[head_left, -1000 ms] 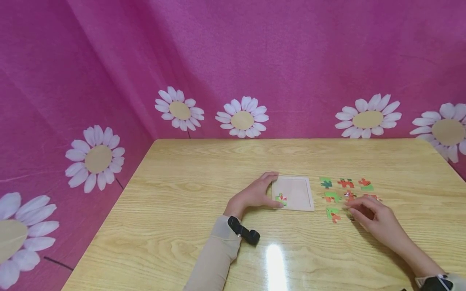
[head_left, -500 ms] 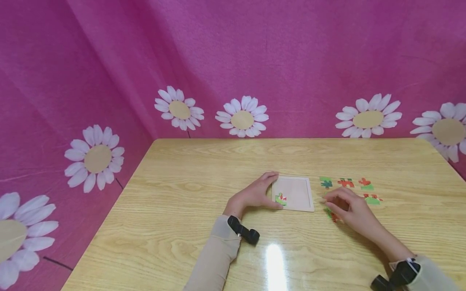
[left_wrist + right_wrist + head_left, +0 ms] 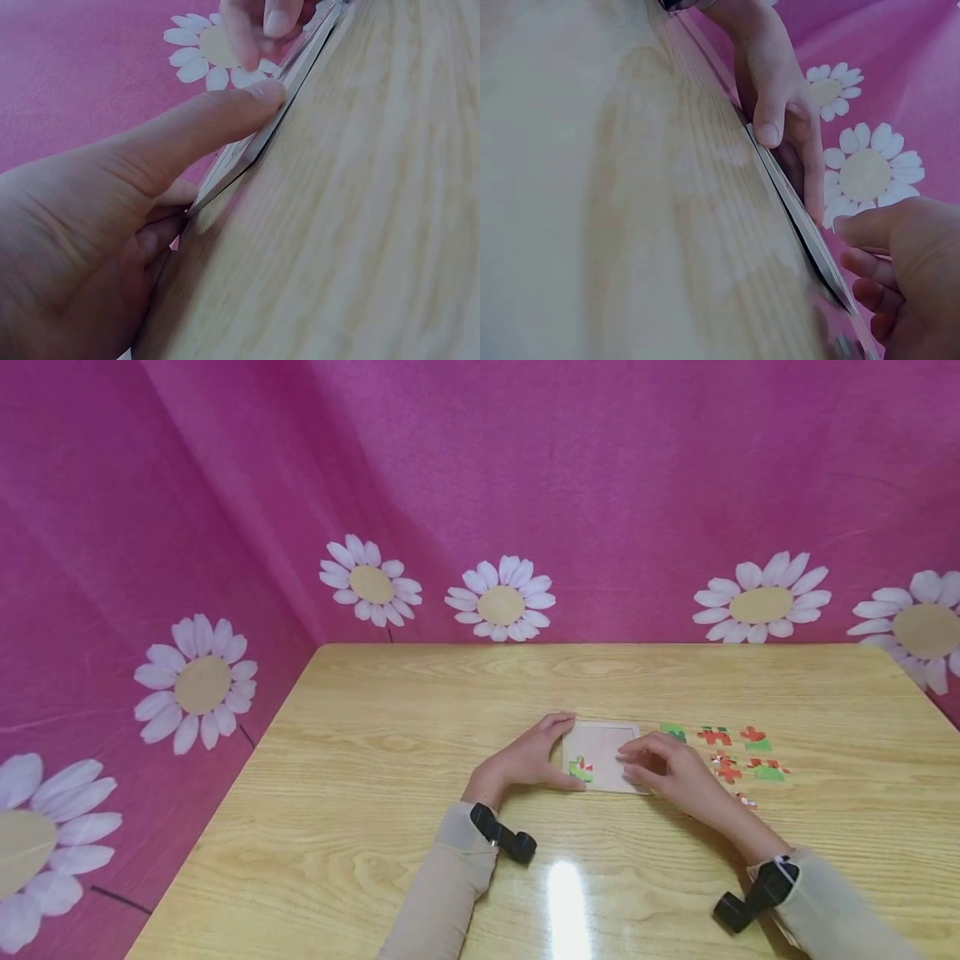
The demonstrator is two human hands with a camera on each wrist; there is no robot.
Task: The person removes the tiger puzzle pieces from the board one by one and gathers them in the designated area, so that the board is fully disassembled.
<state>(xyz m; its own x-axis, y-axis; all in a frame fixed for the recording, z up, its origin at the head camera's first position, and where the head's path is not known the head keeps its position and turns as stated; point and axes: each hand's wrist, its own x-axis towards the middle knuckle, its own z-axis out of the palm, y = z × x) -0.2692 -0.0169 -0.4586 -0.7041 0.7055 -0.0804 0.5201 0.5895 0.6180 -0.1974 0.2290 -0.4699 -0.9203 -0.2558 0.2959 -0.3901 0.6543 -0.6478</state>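
My left hand (image 3: 525,756) grips the left side of a pale, square wooden puzzle tray (image 3: 611,743), thumb on the near edge and fingers at the far corner. In the left wrist view, the left thumb (image 3: 225,112) lies along the tray's rim (image 3: 255,146). A green puzzle piece (image 3: 580,769) with red and white marks sits in the tray's near left corner. My right hand (image 3: 675,772) is over the tray's right side, thumb and fingertips brought together in a pinch; the puzzle piece between them is hidden by the fingers.
Several loose puzzle pieces lie right of the tray, among them a red one (image 3: 714,737), a red-and-green one (image 3: 768,769) and one partly behind the right wrist (image 3: 745,800). The wooden table (image 3: 390,760) meets a pink flowered cloth (image 3: 600,510) at the back.
My right hand has moved left from the loose pieces to over the tray, uncovering pieces on the right. The left hand keeps its grip on the tray.
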